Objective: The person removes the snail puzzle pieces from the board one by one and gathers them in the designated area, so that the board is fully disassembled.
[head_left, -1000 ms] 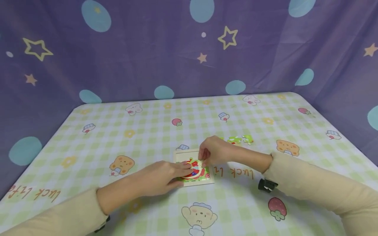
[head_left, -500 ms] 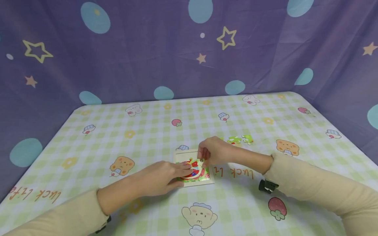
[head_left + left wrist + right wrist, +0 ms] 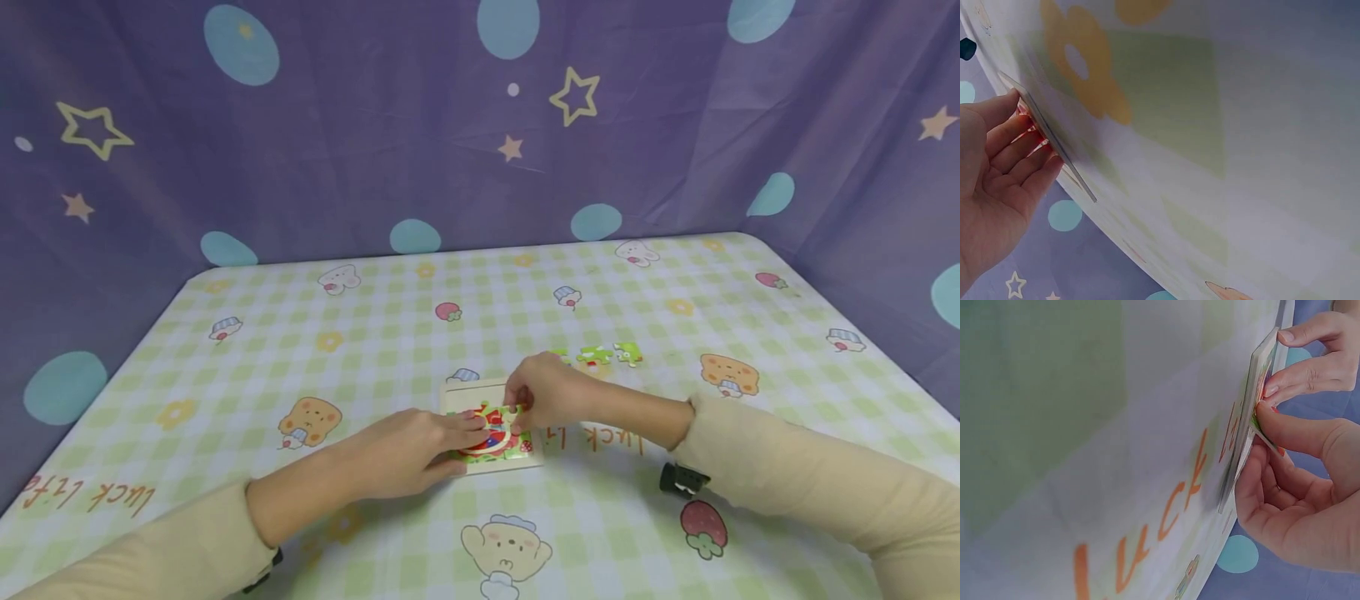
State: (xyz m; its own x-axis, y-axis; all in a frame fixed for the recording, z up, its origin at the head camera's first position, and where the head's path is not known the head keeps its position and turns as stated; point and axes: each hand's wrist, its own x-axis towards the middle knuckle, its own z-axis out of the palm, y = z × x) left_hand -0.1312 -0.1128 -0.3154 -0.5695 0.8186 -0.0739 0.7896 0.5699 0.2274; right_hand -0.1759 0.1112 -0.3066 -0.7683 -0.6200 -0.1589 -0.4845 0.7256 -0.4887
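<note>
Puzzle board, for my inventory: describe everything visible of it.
The puzzle board is thin, rectangular, pale and wood-like, its plain border framing a red and green picture, partly hidden. It lies on a checked cloth. The left hand rests on its left side; at its right, the right hand pinches a puzzle piece.

The head view looks forward and down from above the near side of the table (image 3: 390, 342), far enough back to take in both arms and the purple curtain (image 3: 420, 125) behind. The left wrist view sits low, close to the cloth (image 3: 1272, 156), facing along the left hand (image 3: 1007, 169) at its left edge, the tabletop slanting steeply. The right wrist view is equally near, turned sideways, with the right hand (image 3: 1310, 494) at its right edge. All three share the puzzle board (image 3: 474, 395), nearly edge-on from the wrists; head and right wrist share both hands and orange lettering (image 3: 1080, 569).
</note>
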